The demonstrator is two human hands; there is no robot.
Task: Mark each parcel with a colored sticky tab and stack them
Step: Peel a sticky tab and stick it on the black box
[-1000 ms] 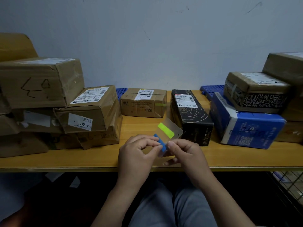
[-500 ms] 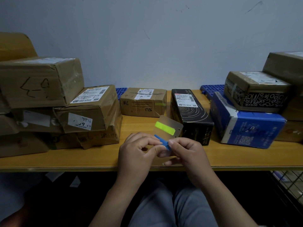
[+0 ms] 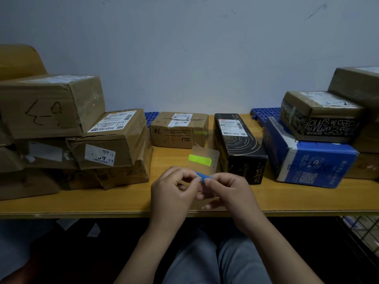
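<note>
Head view: your left hand (image 3: 174, 193) and right hand (image 3: 227, 191) meet just front-left of the black box (image 3: 239, 148), both pinching the blue tab (image 3: 202, 177) at its 2 ends. It lies on the clear sheet (image 3: 205, 151), whose green tab (image 3: 200, 160) sits nearer the box. Left of the box stands a small brown parcel (image 3: 178, 131).

**Bare forearms, grey-blue trousers**

Both forearms (image 3: 272, 242) show bare as far as the lower edge of the view. The left hand (image 3: 174, 191) and the right hand (image 3: 227, 193) are bare likewise. The fingers (image 3: 213, 179) have rounded tips, and the nails that can be seen are cut short. Lower down, the person wears trousers (image 3: 235, 263) of grey-blue cloth, perhaps denim, with soft creases running along each leg and a darker fold between the two. The dim light mutes the colour, so the exact shade cannot be told.
</note>
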